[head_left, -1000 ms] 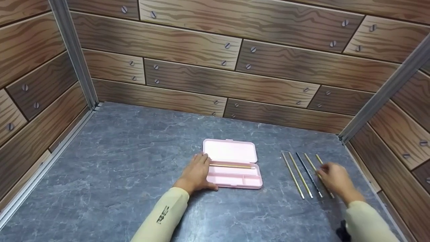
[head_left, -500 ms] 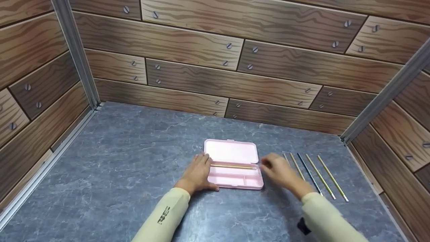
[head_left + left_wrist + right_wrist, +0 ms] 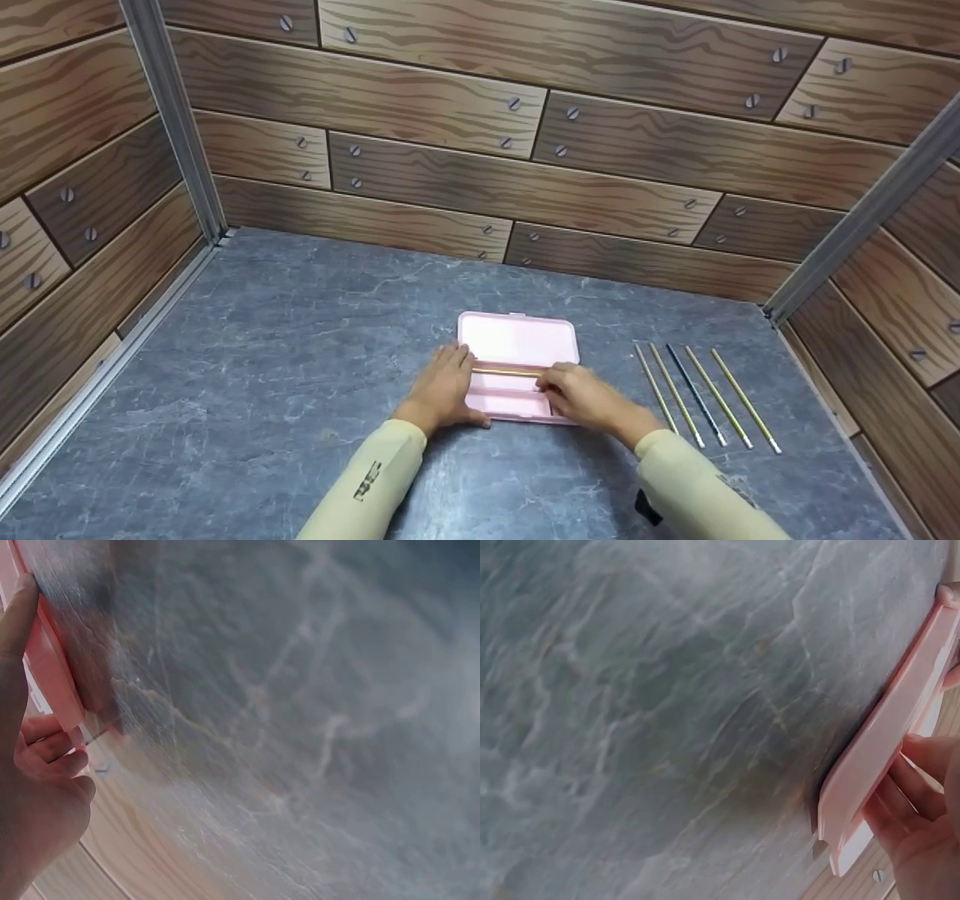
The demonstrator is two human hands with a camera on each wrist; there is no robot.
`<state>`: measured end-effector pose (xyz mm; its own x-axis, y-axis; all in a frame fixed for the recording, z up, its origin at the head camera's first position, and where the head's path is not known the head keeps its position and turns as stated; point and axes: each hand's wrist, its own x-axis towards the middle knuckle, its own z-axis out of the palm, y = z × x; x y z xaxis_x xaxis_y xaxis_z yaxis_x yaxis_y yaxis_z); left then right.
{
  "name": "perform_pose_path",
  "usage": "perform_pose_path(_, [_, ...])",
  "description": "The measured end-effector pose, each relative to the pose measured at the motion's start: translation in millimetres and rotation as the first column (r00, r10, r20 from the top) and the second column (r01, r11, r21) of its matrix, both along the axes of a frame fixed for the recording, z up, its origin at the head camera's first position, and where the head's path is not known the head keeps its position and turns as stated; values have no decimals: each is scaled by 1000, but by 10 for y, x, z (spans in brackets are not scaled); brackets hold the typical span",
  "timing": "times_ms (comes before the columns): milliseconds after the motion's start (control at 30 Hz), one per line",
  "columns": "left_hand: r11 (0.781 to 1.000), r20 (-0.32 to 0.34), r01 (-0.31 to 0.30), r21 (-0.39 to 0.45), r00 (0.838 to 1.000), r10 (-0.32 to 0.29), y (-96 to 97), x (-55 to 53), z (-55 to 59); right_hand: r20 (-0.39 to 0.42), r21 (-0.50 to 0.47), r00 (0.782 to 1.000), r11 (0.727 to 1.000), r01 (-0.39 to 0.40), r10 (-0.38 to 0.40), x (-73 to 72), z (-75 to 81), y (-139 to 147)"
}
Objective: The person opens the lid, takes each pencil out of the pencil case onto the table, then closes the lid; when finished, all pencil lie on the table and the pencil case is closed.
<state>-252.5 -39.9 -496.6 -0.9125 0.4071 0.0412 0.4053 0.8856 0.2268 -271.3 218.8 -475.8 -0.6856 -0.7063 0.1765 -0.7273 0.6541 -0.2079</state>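
A pink pencil case [image 3: 517,337] lies with its lid folded back on the table. In its long rear compartment is a golden pencil [image 3: 499,372]. My left hand [image 3: 439,390] holds the case's left end, thumb at the front edge and fingers toward the hinge; the left wrist view shows the thumb and curled fingers around the pink case edge [image 3: 52,660]. My right hand [image 3: 589,397] reaches over the right end of the case, its curled fingers pinching the pencil's right end, which they cover. In the right wrist view the fingers bend over the pink case wall [image 3: 885,735].
To the right, several pencils lie side by side in a slanted row, among them a dark blue pencil [image 3: 697,395] and a yellow pencil [image 3: 746,401] at the far right. Wood-patterned walls [image 3: 420,157] with metal corner posts [image 3: 176,127] enclose the grey marbled table [image 3: 322,315].
My right hand has left the rightmost pencil lying in the row and moved left to the pencil in the case. My left hand has stayed on the case.
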Motion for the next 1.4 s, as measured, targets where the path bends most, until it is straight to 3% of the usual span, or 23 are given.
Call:
perform_pose_path(433, [1000, -14, 2, 16, 1000, -2, -11, -2, 11, -20, 41, 1000, 999, -23, 24, -27, 8, 69])
perform_pose_path(800, [1000, -19, 8, 22, 1000, -7, -2, 1, -5, 6, 53, 998, 997, 56, -57, 13, -10, 66])
perform_pose_path(1400, [1000, -23, 4, 13, 1000, -4, -1, 17, -1, 40, 68, 997, 995, 68, -71, 12, -6, 42])
